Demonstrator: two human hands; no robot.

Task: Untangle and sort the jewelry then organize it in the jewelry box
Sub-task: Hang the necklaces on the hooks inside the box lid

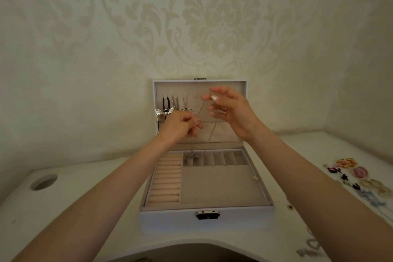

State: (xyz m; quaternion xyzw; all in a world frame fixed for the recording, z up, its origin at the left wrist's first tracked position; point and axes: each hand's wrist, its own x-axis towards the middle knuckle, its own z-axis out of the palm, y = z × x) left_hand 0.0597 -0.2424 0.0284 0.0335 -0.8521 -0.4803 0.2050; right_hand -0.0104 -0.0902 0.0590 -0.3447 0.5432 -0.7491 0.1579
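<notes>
Partly done, I judge: the open white jewelry box has three necklaces hung in its lid, its trays look bare, and colourful loose pieces wait at right. Right hand pinches, left hand grips, a thin silver chain before the lid.

Smooth white leather-like covering on the jewelry box, with a faint sheen; matt beige velvety cloth lining inside. Peach-toned padded cloth on the ring rolls, also matt. Shiny metal at the front clasp and the small catch on the lid's top edge. Fine silvery metal in the thin chain, glinting a little; same bright metal in the hung necklaces, beside one matt black cord. Smooth, matt white painted surface on the table. Lightly textured wallpaper, pale with a low sheen. Coloured pieces at right, too blurred for material.
</notes>
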